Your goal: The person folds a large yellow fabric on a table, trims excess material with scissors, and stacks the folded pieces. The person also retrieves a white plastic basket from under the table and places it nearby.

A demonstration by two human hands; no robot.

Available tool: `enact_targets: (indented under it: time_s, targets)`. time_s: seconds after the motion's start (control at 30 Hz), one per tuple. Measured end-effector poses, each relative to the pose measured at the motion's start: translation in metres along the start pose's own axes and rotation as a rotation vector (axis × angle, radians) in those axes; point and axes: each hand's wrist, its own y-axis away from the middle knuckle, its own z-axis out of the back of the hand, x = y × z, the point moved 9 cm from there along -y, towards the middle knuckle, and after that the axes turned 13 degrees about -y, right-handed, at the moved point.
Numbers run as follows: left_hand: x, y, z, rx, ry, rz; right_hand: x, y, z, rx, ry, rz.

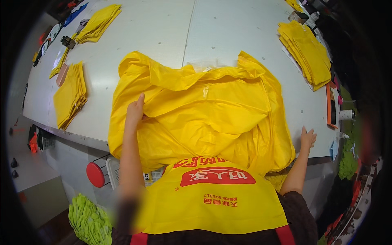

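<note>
Big yellow plastic garment point(204, 118) crumpled on white bench point(155, 32), front edge hanging over. Left hand point(135, 109) flat on its left fold, fingers together. Right hand point(307, 138) spread on bare bench beside it. Thin, light, slippery, floppy; best pinched at hems or corners.

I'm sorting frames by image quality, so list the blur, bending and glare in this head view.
Head view: the table edges bow toward the rim, with a dark vignette at the corners; the left forearm below the left hand is smeared near the lower edge; the yellow sheet shows soft sheen but no blown glare; the right hand is sharp; light is even, shadows faint.
</note>
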Motion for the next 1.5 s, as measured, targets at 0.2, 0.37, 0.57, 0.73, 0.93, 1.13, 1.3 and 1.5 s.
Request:
enact_targets:
  time_s: [0.2,0.37,0.57,0.73,0.93,1.13,1.3,1.5]
  targets:
    - [-0.012,0.002,-0.045,0.342,0.251,0.119,-0.053,-0.006,-0.046,-0.087,-0.217,0.368]
    - [-0.004,0.015,-0.074,0.089,0.858,-0.176,-0.068,-0.047,-0.079,0.041,-0.404,0.266]
    - [-0.015,0.06,-0.061,-0.017,1.021,-0.321,0.059,0.028,-0.056,0.787,-2.024,-0.3]
    - [-0.024,0.07,-0.067,0.084,1.054,-0.379,0.192,0.126,0.006,1.171,-2.068,-0.052]
    - [-0.042,0.089,-0.066,0.101,0.944,-0.454,0.316,0.295,0.035,1.392,-1.318,0.485]
    - [-0.05,0.096,-0.07,0.136,0.81,-0.546,0.384,0.398,0.052,1.348,-1.143,0.982]
    - [-0.064,0.105,-0.059,0.103,0.62,-0.695,0.41,0.411,0.047,1.416,-1.172,1.082]
    - [-0.089,0.114,-0.043,0.066,0.433,-0.816,0.412,0.413,0.031,1.656,-0.876,1.098]
